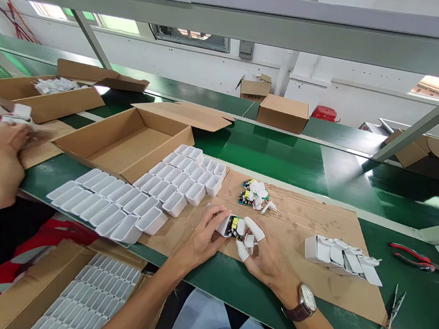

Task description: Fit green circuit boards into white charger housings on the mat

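White wall (201, 64), green table (418, 302), boxes (136, 202) in rows: my left hand (203, 237) grips a case (223, 225), my right hand (267, 256) the circuit board (233, 227) partly inside.

Left hand (206, 236) grips white housing (222, 225); right hand (270, 256) holds circuit board (235, 227) at its opening, above cardboard sheet (310, 218)

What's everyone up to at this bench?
A person's left hand holds a small white case, while their right hand, with white finger covers, holds a circuit board at the case's open end. More white cases stand in rows to the left, and loose boards lie just beyond the hands. Far left, another person's hands are busy too.
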A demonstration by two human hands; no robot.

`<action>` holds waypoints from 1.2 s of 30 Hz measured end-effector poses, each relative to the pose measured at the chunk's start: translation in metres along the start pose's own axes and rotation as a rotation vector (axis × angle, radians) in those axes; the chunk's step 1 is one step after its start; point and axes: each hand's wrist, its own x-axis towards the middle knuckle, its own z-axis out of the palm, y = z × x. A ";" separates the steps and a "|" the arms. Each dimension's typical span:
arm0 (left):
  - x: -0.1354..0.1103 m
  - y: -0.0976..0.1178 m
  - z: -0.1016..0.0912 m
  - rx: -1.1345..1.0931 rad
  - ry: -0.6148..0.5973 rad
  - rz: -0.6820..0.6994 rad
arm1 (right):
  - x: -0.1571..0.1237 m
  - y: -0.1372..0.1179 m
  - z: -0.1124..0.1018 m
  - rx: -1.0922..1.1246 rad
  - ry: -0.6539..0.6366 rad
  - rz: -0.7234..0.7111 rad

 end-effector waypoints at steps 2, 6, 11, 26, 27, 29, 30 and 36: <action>0.000 0.000 0.000 -0.008 -0.004 -0.001 | 0.000 0.000 0.000 -0.006 -0.001 -0.005; -0.001 -0.002 0.001 -0.023 -0.003 0.007 | -0.002 0.002 0.002 -0.001 0.008 -0.008; -0.001 -0.002 0.001 -0.025 0.001 0.019 | -0.001 0.002 0.002 0.005 0.022 -0.009; -0.003 -0.002 0.002 -0.021 -0.001 0.000 | -0.003 0.008 0.005 0.016 0.045 -0.010; -0.003 -0.002 0.002 -0.019 -0.002 0.001 | -0.003 0.008 0.005 0.009 0.044 -0.013; -0.002 -0.002 0.002 -0.016 -0.003 0.006 | -0.002 0.008 0.004 0.000 0.040 -0.023; -0.002 -0.001 0.002 -0.016 -0.002 0.008 | -0.002 0.008 0.004 -0.002 0.041 -0.027; 0.001 0.003 -0.001 -0.047 0.005 0.023 | -0.001 0.007 0.004 -0.005 0.043 -0.036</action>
